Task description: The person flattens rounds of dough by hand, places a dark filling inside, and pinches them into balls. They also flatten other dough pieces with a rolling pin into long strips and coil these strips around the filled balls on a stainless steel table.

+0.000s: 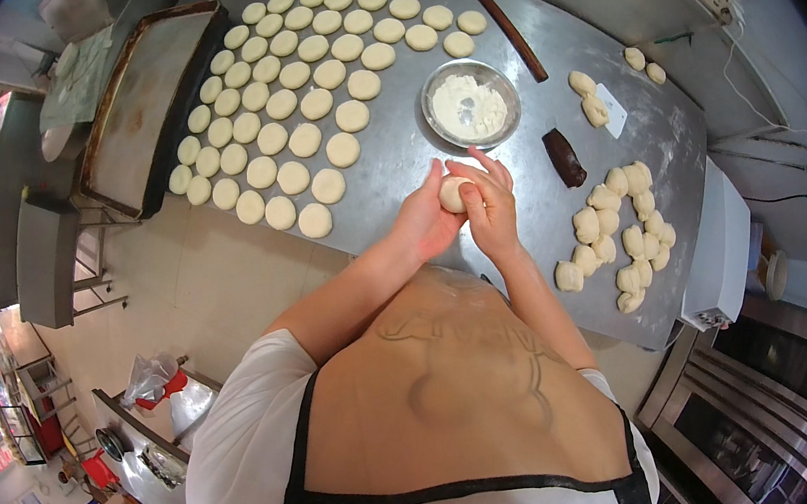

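A small round of pale dough (451, 196) sat between the person's two hands, just in from the near edge of the steel table (393, 179). The left hand (422, 215) lay cupped around its left side, while the right hand (492, 209) closed over it from the right, thumb pressed to the dough. It looked round, with no clear long axis, though fingers hid part of it.

The flattened dough discs (305, 142) spread in rows toward the table's left end, so the left hand was the nearer to them. The dark brown block (564, 158) and the lumpy dough pieces (586, 225), toward the right end, lay nearer the right hand. Just beyond the fingertips, toward the far edge, stood the metal bowl (516, 115) of white flour (467, 109).
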`<action>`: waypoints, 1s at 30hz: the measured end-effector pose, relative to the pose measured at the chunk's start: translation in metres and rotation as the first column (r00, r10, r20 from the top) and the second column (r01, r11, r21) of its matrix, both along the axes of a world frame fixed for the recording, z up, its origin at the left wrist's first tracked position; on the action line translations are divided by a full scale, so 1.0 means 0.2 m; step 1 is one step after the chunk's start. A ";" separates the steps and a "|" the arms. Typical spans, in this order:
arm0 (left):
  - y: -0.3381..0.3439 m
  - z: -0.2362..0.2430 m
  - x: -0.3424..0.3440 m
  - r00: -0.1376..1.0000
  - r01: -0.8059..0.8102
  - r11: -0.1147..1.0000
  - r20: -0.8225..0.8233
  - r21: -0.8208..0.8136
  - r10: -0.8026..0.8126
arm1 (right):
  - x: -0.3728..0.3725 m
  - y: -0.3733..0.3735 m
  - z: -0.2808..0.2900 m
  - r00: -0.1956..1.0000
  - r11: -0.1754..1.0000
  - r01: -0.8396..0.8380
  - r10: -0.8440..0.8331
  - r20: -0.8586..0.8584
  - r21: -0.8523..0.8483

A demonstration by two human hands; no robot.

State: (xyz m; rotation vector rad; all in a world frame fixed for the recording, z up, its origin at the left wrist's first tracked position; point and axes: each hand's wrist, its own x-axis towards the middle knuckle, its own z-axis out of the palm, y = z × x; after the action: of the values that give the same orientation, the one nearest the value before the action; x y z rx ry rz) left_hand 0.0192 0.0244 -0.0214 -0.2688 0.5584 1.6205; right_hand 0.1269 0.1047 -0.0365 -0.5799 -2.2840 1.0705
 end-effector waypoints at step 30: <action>-0.11 -0.14 0.11 0.826 -0.131 0.901 -0.548 -0.415 -0.132 | -0.13 -0.13 -0.18 0.999 0.982 0.021 -0.027 0.029 0.186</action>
State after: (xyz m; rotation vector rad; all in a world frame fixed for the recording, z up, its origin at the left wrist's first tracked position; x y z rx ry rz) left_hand 0.0416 0.0016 -0.0496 -0.1061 1.3956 1.5503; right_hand 0.1012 0.0789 -0.0716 -0.5498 -2.3655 0.8308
